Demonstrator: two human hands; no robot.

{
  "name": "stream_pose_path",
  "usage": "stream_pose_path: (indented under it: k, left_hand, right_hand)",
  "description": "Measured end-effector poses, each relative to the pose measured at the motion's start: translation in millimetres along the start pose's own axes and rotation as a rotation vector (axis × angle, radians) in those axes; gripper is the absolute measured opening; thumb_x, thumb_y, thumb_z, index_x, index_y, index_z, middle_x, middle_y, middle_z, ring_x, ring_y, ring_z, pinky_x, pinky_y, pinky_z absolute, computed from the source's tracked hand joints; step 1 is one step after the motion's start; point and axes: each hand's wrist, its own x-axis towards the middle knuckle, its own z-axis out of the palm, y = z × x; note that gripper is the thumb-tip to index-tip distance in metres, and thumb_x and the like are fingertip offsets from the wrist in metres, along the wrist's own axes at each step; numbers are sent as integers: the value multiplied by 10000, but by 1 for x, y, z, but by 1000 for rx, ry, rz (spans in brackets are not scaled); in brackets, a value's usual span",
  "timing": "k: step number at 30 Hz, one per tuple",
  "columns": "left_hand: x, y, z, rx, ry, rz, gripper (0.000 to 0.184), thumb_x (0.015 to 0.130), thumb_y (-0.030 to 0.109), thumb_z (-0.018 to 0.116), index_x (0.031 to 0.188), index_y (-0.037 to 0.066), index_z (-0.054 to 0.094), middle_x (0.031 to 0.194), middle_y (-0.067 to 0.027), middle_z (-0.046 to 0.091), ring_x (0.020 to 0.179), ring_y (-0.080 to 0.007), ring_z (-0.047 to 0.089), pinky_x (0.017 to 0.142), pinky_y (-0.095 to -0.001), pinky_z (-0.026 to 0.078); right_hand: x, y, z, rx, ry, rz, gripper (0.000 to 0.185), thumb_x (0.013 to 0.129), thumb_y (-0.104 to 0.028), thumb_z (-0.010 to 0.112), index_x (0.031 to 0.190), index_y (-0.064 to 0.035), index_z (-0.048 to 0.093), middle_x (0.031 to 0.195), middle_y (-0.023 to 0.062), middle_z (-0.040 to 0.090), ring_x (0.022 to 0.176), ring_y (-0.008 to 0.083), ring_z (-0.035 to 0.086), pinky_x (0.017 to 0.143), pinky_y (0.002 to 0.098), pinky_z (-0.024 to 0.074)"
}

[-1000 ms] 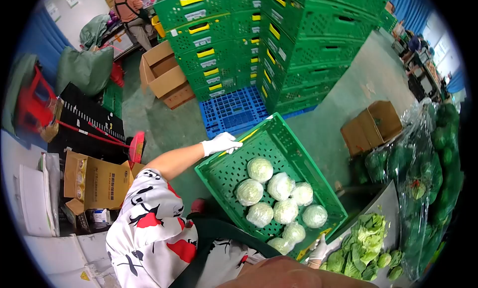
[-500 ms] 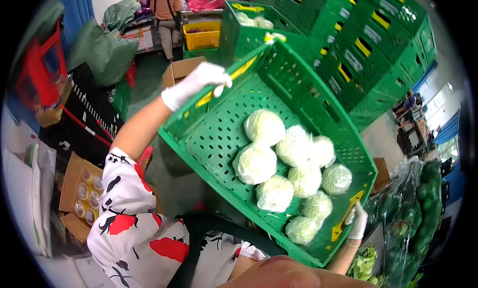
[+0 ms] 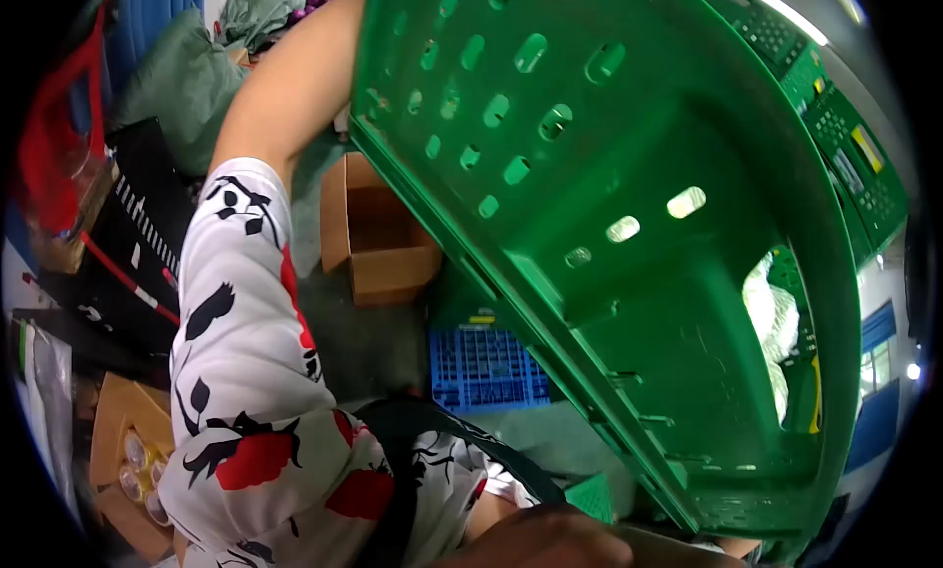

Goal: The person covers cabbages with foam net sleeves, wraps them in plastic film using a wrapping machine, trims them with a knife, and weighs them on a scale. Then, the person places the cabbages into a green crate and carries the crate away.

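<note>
A big green plastic crate (image 3: 648, 283) is raised close in front of me and tilted, so its slotted outer side faces the camera. Through its handle hole, pale wrapped cabbages (image 3: 776, 322) show in part; the rest of its contents is hidden. My left forearm (image 3: 295, 86) reaches up to the crate's left edge, and the hand is out of sight beyond it. At the bottom right, a sliver of my right arm (image 3: 737, 546) shows under the crate's lower corner. My right hand is hidden as well.
An opened cardboard box (image 3: 393, 276) and a blue crate (image 3: 491, 371) are on the floor below. Stacked green crates (image 3: 850, 155) stand at right. At left are a green sack (image 3: 182, 86), a black case (image 3: 147, 214) and a carton (image 3: 118, 406) of lidded jars.
The crate has risen and come nearer, tipping from an open-top view to its outer side. Both gloved hands, visible before on its ends, have gone out of sight.
</note>
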Motion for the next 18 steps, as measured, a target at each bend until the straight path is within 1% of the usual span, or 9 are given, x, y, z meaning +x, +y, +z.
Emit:
stream_pose_path:
  k: [3,7,12,13,14,18]
  left_hand:
    - [46,-28,-42,71,4,19,326,984,280,533,1095,0,656,910,-96,691,786,-145,656,769,-286,542]
    - [98,-80,-84,103,0,28,327,987,276,528,1108,-2,651,930,-102,688,805,-154,654,784,-291,539]
    - [186,-150,-141,134,-71,32,330,992,272,522,1124,-5,643,954,-110,684,829,-164,652,804,-297,535]
    - [227,-193,-130,144,-91,1,331,993,271,521,1127,-6,642,958,-111,683,834,-166,652,808,-299,534]
    - [264,-226,-140,151,-106,-10,331,994,270,519,1130,-6,641,963,-113,682,838,-168,652,812,-300,533]
    - [402,-342,-193,157,-174,-45,334,998,267,514,1143,-8,635,982,-119,679,858,-176,650,827,-305,530]
  right_hand:
    - [39,7,23,-66,124,5,216,1000,-274,519,857,-111,523,573,-71,377,423,76,369,360,251,298]
    - [85,21,41,-102,195,29,214,995,-273,524,852,-115,515,581,-68,374,438,81,365,379,251,306]
    - [138,37,79,-119,273,28,212,990,-272,531,846,-120,505,591,-64,370,455,87,360,403,251,316]
    - [178,39,59,-114,296,62,211,989,-272,533,844,-121,503,593,-64,369,459,89,359,408,251,318]
    - [213,38,62,-119,308,77,211,988,-272,534,843,-122,501,595,-63,368,463,90,358,413,251,320]
    - [342,33,96,-123,376,126,211,984,-271,540,838,-125,492,604,-60,365,477,95,354,432,251,328]
